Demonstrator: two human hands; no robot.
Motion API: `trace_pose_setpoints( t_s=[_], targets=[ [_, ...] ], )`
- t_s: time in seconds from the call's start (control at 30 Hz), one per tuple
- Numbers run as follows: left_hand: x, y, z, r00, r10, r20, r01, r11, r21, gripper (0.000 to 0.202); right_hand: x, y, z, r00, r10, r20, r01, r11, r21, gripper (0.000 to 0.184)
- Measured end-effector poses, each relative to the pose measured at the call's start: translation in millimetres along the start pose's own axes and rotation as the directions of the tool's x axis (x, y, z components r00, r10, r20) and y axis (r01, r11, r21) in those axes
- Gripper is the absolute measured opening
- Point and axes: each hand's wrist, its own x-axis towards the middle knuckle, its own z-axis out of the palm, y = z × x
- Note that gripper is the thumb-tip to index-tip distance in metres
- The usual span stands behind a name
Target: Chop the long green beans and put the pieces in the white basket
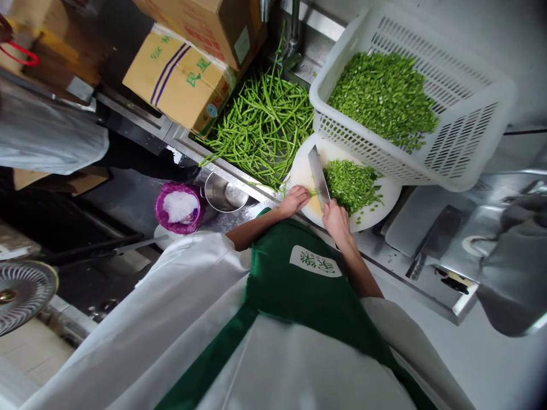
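Note:
My right hand (337, 221) is closed round the handle of a cleaver (318, 174), whose blade stands on a round white cutting board (380, 212). To the left of the blade, my left hand (296, 199) is closed on a few long green beans (313, 193), their ends reaching toward the cleaver. Chopped green beans (349, 187) lie heaped on the board just right of the blade. Whole long beans (267, 122) fill the sink basin beyond my left hand.
A white plastic basket (465, 108) with more chopped beans overhangs the board's far side. Cardboard boxes (179, 80) stand left of the basin. Below are a steel pot (225, 192) and a purple-lined bin (178, 208). Another cleaver (440, 236) lies at right. Someone's grey clothing (47, 131) shows at left.

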Motion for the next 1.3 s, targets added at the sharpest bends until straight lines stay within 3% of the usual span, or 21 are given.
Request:
trace_pose_setpoints(
  t_s=[0.33,1.1,1.3],
  targets=[
    [-6.5,-3.0,-7.6,0.999,-0.010,-0.035,0.011,1.000,0.002,0.030,-5.1,-11.8,0.9,1.000,-0.023,-0.005,0.023,1.000,-0.004,0.037],
    [-4.9,-9.1,2.3,0.999,0.039,-0.012,-0.039,0.999,-0.032,0.031,-5.0,-9.1,0.4,0.999,-0.049,0.017,0.049,0.999,-0.013,0.038],
    [-1.3,-6.8,0.9,0.999,-0.002,-0.037,0.001,1.000,-0.027,0.031,-8.9,-13.4,3.2,0.998,-0.066,-0.002,0.066,0.998,-0.016,0.039]
  ],
)
